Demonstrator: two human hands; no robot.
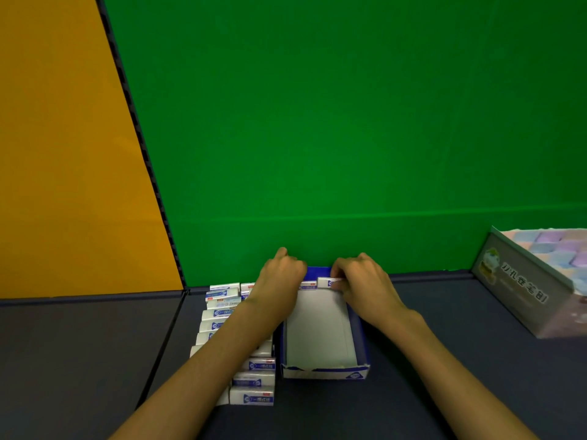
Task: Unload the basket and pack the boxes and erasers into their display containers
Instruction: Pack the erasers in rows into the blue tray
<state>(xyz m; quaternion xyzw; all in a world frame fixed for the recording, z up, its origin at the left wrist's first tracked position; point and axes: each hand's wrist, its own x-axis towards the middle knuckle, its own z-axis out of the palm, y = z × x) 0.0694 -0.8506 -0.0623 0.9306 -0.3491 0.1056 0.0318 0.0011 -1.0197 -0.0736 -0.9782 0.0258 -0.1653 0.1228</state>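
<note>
From my remote seat I judged the step in hand to be the packing of the first row of erasers into the blue display box, which sat on the dark desk at about six o'clock in the view, its white floor mostly bare. Both hands were reached to the far end of that box, toward twelve o'clock. The right hand had its fingers curled and pinched a white eraser against the back wall; a second eraser lay just beside it to the left, already seated. The left hand rested over the box's far left corner with fingers bent, but whether it gripped anything or only steadied the wall I could not tell, since its back hid the fingertips. The loose erasers waited in rows on the desk just left of the box, around eight o'clock, partly under the left forearm. A grey carton of pastel blocks stood well apart at three o'clock. I saw no basket in the view. The next move, as I read it, called for pressing the held eraser flush, then fetching another from the rows and setting it alongside.
</note>
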